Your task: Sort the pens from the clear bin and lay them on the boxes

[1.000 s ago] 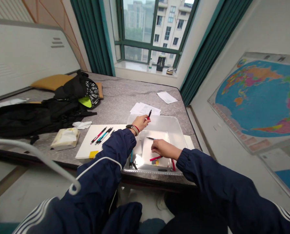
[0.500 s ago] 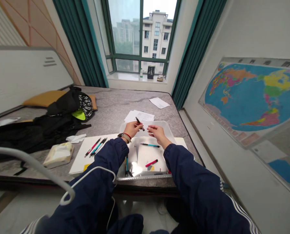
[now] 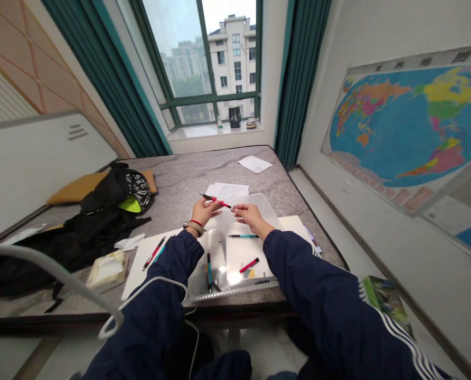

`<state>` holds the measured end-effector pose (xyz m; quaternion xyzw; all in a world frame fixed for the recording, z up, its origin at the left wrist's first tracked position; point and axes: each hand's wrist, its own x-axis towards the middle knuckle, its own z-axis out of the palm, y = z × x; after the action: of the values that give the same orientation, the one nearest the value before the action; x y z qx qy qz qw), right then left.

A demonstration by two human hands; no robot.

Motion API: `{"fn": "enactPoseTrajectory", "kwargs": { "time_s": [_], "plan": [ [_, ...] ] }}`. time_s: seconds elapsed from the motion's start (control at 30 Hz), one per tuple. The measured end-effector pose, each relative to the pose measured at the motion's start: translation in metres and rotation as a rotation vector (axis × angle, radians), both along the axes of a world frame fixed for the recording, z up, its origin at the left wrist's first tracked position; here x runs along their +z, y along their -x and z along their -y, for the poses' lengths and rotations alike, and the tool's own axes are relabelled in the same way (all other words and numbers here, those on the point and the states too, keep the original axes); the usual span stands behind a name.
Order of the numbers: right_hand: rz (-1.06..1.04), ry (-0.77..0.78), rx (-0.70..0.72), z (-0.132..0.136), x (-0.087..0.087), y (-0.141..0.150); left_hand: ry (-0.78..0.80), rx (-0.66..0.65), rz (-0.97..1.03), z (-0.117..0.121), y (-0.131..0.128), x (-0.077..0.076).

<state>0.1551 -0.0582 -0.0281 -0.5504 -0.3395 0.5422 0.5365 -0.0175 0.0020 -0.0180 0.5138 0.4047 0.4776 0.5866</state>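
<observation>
Nearest me, in the clear plastic bin (image 3: 235, 290), lies a red pen (image 3: 249, 265), with a blue pen (image 3: 241, 236) beyond it. Above, my left hand (image 3: 212, 207) pinches a red-and-black pen (image 3: 218, 201); my right hand (image 3: 250, 215) bunches its fingers at the pen's end, whether gripping I can't tell. Best to hold the left pinch firm, barrel straight between both hands. Papers (image 3: 232, 190) lie farther off.

Single head cam, wearer's POV, fwd & down over nearby grey surface (image 3: 188, 177), window (image 3: 176, 58) in bkgd
</observation>
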Motion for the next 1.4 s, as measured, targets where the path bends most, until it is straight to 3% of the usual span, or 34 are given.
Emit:
{"fn": "enactPoseTrajectory", "kwargs": {
  "time_s": [0.57, 0.87, 1.4],
  "plan": [
    [-0.050, -0.066, -0.014, 0.002, 0.010, -0.001, -0.014, -0.064, 0.006, 0.004, 0.001, 0.004],
    [0.170, -0.009, 0.066, -0.007, 0.003, 0.003, -0.013, -0.111, -0.029, 0.007, 0.001, 0.007],
    [0.225, -0.122, 0.034, -0.005, 0.006, 0.003, -0.058, -0.076, -0.067, 0.006, 0.001, 0.008]
  ]
}}
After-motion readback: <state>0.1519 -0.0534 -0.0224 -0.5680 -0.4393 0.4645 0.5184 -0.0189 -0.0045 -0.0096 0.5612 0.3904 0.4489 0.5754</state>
